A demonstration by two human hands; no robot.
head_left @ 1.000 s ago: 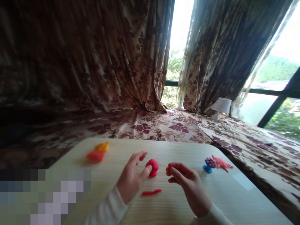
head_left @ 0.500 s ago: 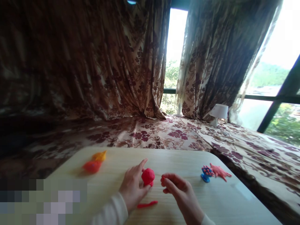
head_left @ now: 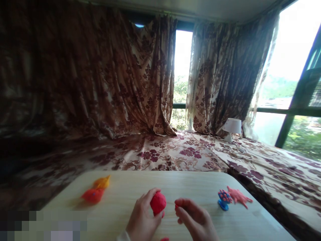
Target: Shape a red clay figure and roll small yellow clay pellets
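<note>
Between the thumb and fingers of my left hand (head_left: 143, 214) is a red clay ball (head_left: 158, 202), with a smaller red lump below it near my thumb. My right hand (head_left: 194, 216), just to the right and apart from the ball, pinches a small bit of red clay (head_left: 176, 204) between thumb and forefinger. Most of that bit is hidden by the fingertips. Below my hands, a red clay strip (head_left: 164, 239) shows only its tip at the bottom edge of the view.
On the pale table (head_left: 120, 187), an orange-red clay shape (head_left: 92, 195) and a yellow one (head_left: 101, 182) lie at the left. At the right stand a blue clay piece with pink dots (head_left: 224, 200) and a flat pink clay shape (head_left: 239, 196). Behind are floral cloth and a white lamp (head_left: 233, 129).
The view has tilted up, so the table sits lower and the red strip is mostly out of frame. My left hand's fingers have closed around the ball; my right hand keeps its pinch.
</note>
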